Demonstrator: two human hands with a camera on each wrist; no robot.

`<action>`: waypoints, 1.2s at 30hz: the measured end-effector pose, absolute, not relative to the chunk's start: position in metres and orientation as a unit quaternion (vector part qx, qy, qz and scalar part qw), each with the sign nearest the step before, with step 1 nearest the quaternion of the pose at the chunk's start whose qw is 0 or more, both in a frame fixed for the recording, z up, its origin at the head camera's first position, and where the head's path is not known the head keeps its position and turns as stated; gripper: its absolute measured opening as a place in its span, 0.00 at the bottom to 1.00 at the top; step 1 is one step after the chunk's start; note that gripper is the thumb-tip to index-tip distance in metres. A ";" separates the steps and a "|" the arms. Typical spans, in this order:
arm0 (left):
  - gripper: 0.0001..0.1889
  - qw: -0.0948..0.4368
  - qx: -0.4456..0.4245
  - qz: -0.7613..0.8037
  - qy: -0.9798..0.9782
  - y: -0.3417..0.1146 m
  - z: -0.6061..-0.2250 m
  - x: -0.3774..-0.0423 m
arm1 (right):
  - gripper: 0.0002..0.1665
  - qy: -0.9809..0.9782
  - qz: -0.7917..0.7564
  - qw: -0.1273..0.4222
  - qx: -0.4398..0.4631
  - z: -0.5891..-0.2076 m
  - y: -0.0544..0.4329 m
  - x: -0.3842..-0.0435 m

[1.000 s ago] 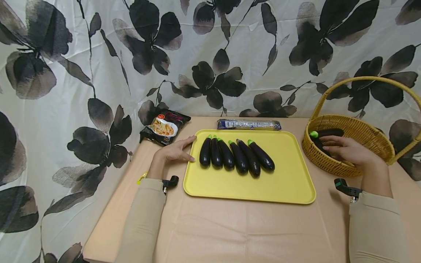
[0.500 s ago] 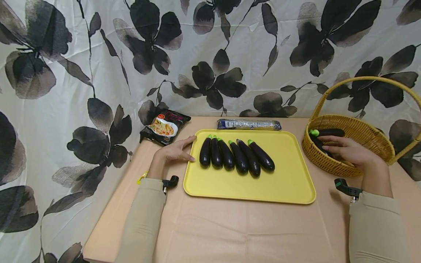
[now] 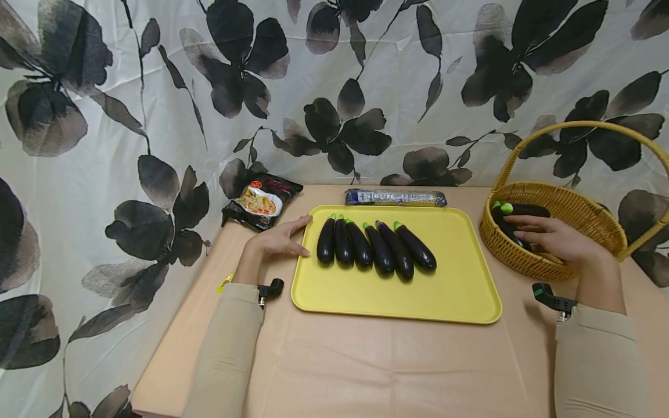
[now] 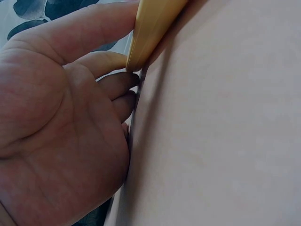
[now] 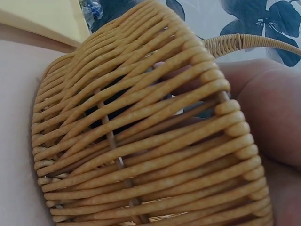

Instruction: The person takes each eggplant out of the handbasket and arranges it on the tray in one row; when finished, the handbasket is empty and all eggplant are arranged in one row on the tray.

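In the head view, several glossy dark eggplants (image 3: 384, 251) with mostly green stem ends lie in a row on a yellow tray (image 3: 397, 302). My left hand (image 3: 276, 240) touches the tray's left edge with thumb and index finger apart; the left wrist view shows its thumb against the yellow rim. My right hand (image 3: 561, 241) reaches over the near rim into a wicker basket (image 3: 590, 217). Its thumb and fingers pinch a dark eggplant (image 3: 507, 230) there. Another eggplant (image 3: 530, 210) lies just behind the fingers. In the right wrist view, the basket weave mostly hides the fingers.
A black noodle packet (image 3: 261, 202) sits behind the left hand. Beyond the tray's far edge lies a long blue-and-silver packet (image 3: 395, 198). The basket's tall handle (image 3: 580, 125) arches overhead. A floral curtain (image 3: 397, 87) hangs behind the table (image 3: 387, 366).
Both visible eggplants in the basket have shifted slightly to the right, and a second green stem end now shows. My right hand has barely moved. The left hand and tray stay put.
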State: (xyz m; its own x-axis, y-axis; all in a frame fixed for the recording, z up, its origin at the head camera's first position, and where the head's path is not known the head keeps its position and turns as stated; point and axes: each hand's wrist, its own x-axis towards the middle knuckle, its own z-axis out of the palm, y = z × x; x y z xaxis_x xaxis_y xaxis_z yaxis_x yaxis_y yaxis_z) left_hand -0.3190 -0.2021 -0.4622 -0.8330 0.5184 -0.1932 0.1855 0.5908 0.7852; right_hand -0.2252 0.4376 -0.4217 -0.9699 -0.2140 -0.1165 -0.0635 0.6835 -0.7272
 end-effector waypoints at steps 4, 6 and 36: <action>0.60 0.207 0.203 0.407 0.866 -0.202 -0.462 -0.319 | 0.30 0.909 -0.399 0.096 -0.076 -0.418 0.438 -0.224; 0.60 0.206 0.204 0.407 0.866 -0.201 -0.462 -0.319 | 0.30 0.906 -0.404 0.094 -0.078 -0.417 0.440 -0.223; 0.60 0.208 0.201 0.417 0.861 -0.201 -0.462 -0.319 | 0.31 0.884 -0.448 -0.028 -0.130 -0.370 0.415 -0.203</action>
